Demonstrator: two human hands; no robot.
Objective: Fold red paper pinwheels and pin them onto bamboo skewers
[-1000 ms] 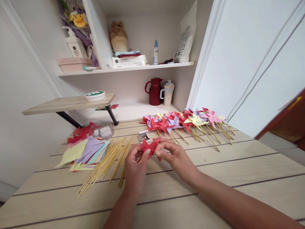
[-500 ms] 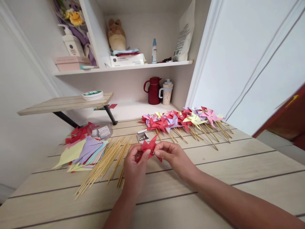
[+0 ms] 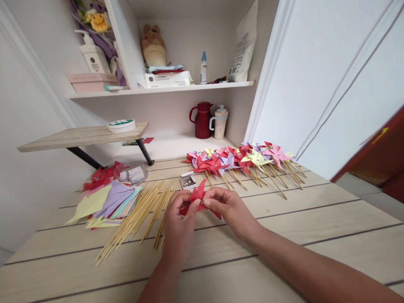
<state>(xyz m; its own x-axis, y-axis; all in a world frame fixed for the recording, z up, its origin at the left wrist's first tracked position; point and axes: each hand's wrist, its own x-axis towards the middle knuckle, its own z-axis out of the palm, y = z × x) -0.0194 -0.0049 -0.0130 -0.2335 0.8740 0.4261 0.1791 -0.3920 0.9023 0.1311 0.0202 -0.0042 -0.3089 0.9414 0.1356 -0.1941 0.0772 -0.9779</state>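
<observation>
Between my two hands is a red paper pinwheel [image 3: 198,192], its blades partly folded in. My left hand [image 3: 180,214] pinches it from the left, thumb near its centre. The fingertips of my right hand [image 3: 225,206] close on the same pinwheel at its centre and right side; whether they also hold a small pin is hidden. Just beyond the hands stands a small open box [image 3: 188,181] with shiny metal pieces inside. Left of my left hand lie several bamboo sticks [image 3: 134,214].
Finished pinwheels [image 3: 227,162] on sticks lie in a pile at the back right. Fanned coloured paper sheets [image 3: 107,202], red paper pieces [image 3: 105,174] and a clear plastic container [image 3: 135,173] are at the left, near a raised wooden stand [image 3: 85,136]. A red jug [image 3: 203,122] and a cup [image 3: 220,123] stand behind.
The red pinwheel has turned slightly in my fingers, and a blade now points further out at the lower right. Both hands stay almost in place; the view has shifted slightly.
</observation>
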